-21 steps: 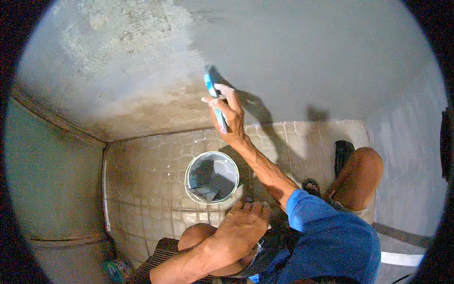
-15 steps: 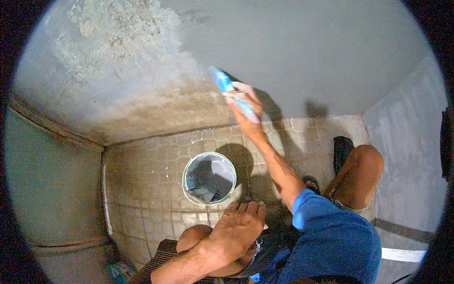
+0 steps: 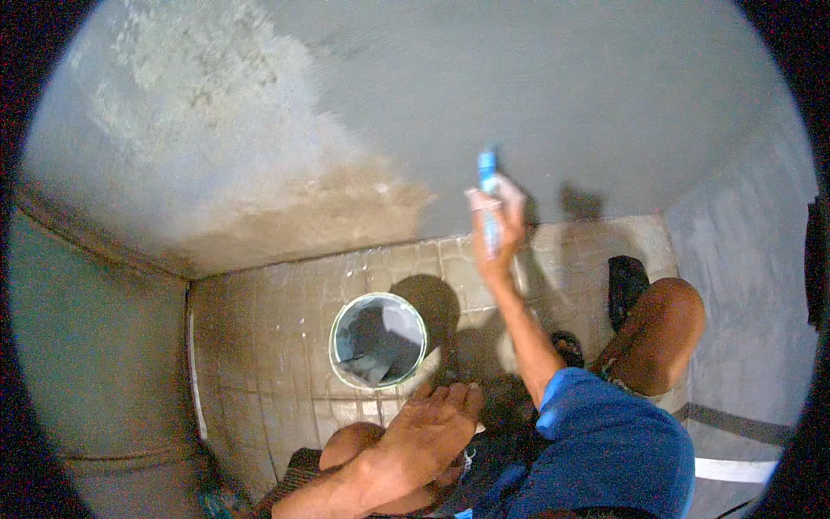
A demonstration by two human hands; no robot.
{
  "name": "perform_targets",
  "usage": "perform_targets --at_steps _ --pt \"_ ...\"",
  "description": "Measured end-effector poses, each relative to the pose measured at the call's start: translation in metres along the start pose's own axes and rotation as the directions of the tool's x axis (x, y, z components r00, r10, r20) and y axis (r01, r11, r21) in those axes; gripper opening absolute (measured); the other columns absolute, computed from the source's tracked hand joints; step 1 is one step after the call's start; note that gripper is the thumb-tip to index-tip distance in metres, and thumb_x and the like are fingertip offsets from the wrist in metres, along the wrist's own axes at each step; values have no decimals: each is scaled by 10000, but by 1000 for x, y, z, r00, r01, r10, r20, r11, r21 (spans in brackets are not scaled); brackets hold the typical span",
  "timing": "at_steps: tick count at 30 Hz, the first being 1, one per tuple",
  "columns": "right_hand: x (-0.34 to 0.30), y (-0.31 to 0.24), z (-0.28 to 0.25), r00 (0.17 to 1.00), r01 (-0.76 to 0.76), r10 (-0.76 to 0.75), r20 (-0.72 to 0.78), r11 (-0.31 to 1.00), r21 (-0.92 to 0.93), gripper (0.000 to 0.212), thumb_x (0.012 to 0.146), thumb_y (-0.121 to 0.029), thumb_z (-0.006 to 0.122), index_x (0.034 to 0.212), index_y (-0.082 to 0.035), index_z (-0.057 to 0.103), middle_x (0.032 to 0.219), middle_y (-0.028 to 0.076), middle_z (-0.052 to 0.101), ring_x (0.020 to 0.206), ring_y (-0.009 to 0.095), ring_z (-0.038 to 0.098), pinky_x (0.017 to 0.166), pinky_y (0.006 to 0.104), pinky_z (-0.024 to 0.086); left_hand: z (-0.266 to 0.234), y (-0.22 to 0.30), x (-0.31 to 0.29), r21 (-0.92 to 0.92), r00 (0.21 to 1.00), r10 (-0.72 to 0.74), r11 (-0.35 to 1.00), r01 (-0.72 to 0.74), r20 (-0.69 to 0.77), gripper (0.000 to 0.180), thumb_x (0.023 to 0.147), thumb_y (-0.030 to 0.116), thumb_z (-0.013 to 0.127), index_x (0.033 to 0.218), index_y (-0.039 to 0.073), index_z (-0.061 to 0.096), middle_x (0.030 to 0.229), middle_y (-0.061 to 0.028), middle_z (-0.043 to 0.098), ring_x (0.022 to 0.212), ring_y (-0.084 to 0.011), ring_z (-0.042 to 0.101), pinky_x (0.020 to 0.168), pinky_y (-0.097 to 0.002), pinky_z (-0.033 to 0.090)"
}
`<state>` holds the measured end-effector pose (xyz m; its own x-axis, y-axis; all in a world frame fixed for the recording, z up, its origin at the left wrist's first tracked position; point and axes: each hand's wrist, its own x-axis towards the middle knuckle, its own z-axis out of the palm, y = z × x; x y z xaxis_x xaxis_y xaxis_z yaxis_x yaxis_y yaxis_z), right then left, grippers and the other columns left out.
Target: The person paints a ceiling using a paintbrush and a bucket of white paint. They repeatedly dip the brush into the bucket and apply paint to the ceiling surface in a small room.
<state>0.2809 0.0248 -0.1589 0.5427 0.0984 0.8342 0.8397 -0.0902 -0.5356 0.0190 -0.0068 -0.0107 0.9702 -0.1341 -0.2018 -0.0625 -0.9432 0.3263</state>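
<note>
Beyond the bucket (image 3: 348,327), the wall (image 3: 553,78) is smooth grey, turning crusty and brown-stained leftward. Tiled floor (image 3: 246,333) surrounds this round bucket. Nearer than it, the left hand (image 3: 432,424) has fingers side by side; I cannot tell whether they grip anything. The right hand (image 3: 510,227), clamped on the slim blue brush (image 3: 488,164), has swung farther right of the bucket.

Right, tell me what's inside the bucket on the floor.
Inside the bucket, its greyish inner wall shows, with the middle in dark shadow, and a flat grey piece sits at the near side. Whatever lies beneath that piece is covered; how deep any contents go can't be told.
</note>
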Motion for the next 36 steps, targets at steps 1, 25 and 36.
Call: perform_targets --at_steps 1,25,36 --pt "-3 -17 6 998 -13 6 66 994 107 163 820 -17 652 976 -44 691 1090 140 589 997 267 569 867 374 455 5 -1 -1 -22 1000 2 1000 -1 26 583 670 214 677 1149 -74 512 976 -138 573 915 -259 587 813 -357 452" --pt "20 -21 -72 642 -684 734 221 418 597 347 853 -175 670 1158 -47 565 1118 94 597 1023 272 591 890 432 478 -11 2 6 -83 964 -84 991 108 254 443 837 190 527 1194 -71 500 1211 -248 516 1142 -326 510 939 -441 421" --pt "16 -25 -165 377 -893 414 828 401 206 414 931 -175 511 1327 -78 438 1233 142 512 1101 228 521 930 359 453 -3 -44 -29 -69 975 -219 974 216 -43 182 837 150 521 955 45 610 837 -146 638 760 -268 651 677 -397 512"
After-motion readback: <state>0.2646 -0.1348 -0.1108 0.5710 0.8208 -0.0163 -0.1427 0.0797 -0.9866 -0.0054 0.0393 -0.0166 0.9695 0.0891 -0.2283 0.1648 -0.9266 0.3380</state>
